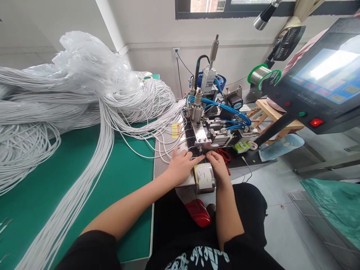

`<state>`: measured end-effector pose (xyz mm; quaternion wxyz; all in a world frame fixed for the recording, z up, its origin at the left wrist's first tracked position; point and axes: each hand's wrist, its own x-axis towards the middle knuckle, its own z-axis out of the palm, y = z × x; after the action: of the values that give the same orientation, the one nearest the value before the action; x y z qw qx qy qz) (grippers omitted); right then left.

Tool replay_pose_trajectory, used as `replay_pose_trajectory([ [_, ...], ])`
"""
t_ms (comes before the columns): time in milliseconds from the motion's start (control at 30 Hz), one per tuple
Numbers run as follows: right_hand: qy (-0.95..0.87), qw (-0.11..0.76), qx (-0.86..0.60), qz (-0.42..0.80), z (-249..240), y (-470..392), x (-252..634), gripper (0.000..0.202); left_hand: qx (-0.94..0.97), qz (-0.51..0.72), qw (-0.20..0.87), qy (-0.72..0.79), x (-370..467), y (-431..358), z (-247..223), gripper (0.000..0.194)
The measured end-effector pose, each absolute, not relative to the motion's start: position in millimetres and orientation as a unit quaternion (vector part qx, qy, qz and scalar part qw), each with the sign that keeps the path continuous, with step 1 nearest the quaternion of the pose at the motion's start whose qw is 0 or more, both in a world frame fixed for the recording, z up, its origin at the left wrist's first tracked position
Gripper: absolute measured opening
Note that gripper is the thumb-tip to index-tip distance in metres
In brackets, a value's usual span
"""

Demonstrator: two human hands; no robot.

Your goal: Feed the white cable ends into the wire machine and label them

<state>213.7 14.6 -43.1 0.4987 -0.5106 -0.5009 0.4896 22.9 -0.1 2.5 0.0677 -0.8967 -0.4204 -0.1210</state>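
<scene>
L hand (181,165): flat-ish over near end of the machine (199,112), index stretched right twd its work pt; other fingers part-bent, spread. Can't tell if its grip has hold of a cable. R hand (219,165): just right of L, thumb + index tips drawn close at same spot, nearly meeting L index. Whatever's btwn them too small to make out, so grip on R = can't tell.

White cables (154,103): big mass far left, on green table (132,168); some loop right, over the machine's pale base to L hand; one long hank runs down to near left. Clear plastic bag (90,60) on top of mass.

Steel block (204,178) w/ paper label: near side of machine, btwn forearms. Red obj. (199,213) below it, ID unclear. Yellow label (176,130) on base, far of L hand. Blue tubing (236,112) on machine, far right of hands. Wire spool (260,77), green rims, farther right. Touchscreen panel (329,75), lit, far right, red-lit switch (316,122) on near edge.
</scene>
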Motion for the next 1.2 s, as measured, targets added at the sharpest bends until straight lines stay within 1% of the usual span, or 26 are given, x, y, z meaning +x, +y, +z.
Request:
replay_pose_trajectory([
  [200, -0.455, 0.502, -0.506, 0.534, -42, 14, 211, 0.029, -0.895, -0.094, 0.068, -0.431, 28, -1, 8, 0.059],
  [300, -0.433, 0.516, -0.502, 0.542, -39, 11, 209, 0.032, -0.893, -0.108, 0.069, -0.431, 28, 0, 5, 0.059],
  [400, -0.438, 0.523, -0.515, 0.519, -40, 6, 209, 0.036, -0.888, -0.15, 0.065, -0.429, 25, 1, -1, 0.054],
  [600, -0.49, 0.5, -0.555, 0.45, -48, -1, 223, 0.042, -0.878, -0.224, 0.084, -0.415, 19, 1, -11, 0.04],
  [700, -0.501, 0.493, -0.569, 0.426, -46, -6, 230, 0.042, -0.867, -0.229, 0.092, -0.432, 20, -1, -10, 0.039],
  [867, -0.515, 0.492, -0.575, 0.403, -36, -14, 234, 0.04, -0.842, -0.214, 0.081, -0.488, 22, -2, -5, 0.043],
  [1033, -0.513, 0.504, -0.558, 0.414, -28, -21, 233, 0.035, -0.847, -0.211, 0.074, -0.482, 22, -2, -4, 0.041],
  [1200, -0.532, 0.487, -0.559, 0.408, -20, -28, 231, 0.033, -0.847, -0.217, 0.073, -0.48, 22, -2, -5, 0.04],
])
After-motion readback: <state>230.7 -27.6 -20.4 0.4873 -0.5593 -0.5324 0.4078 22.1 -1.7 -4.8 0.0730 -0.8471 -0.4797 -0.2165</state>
